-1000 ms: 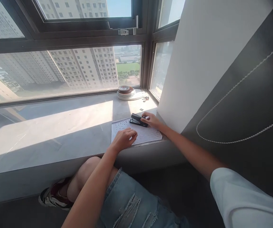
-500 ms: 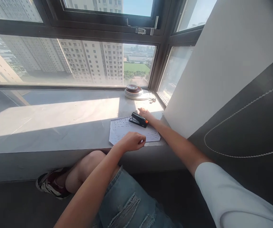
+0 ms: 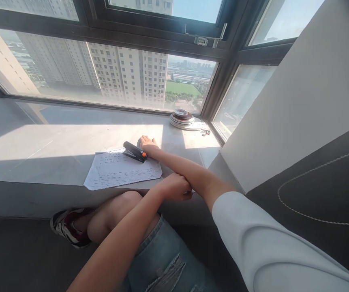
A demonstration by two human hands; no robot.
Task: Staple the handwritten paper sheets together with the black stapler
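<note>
A black stapler [image 3: 134,152] with an orange end lies on a sheet of white paper [image 3: 122,172] with handwriting and ruled lines. The paper rests on the window sill, its near edge by the sill's front. My right hand [image 3: 149,145] lies flat just right of the stapler, fingers stretched toward the window. Nothing shows in its grip. Lower down, my left hand [image 3: 176,186] is curled closed beside my right forearm, off the paper's right corner. No object is seen in it, though its palm side is hidden.
A stack of plates [image 3: 182,119] stands in the sill's far right corner, with a small bunch of keys [image 3: 206,132] next to it. The window frame [image 3: 229,52] and a white wall [image 3: 283,105] close off the right. A bead chain [image 3: 283,202] hangs there.
The paper and stapler have slid left along the sill together with my right hand. My left hand stays curled and now sits to the right of the paper, by my right forearm.
</note>
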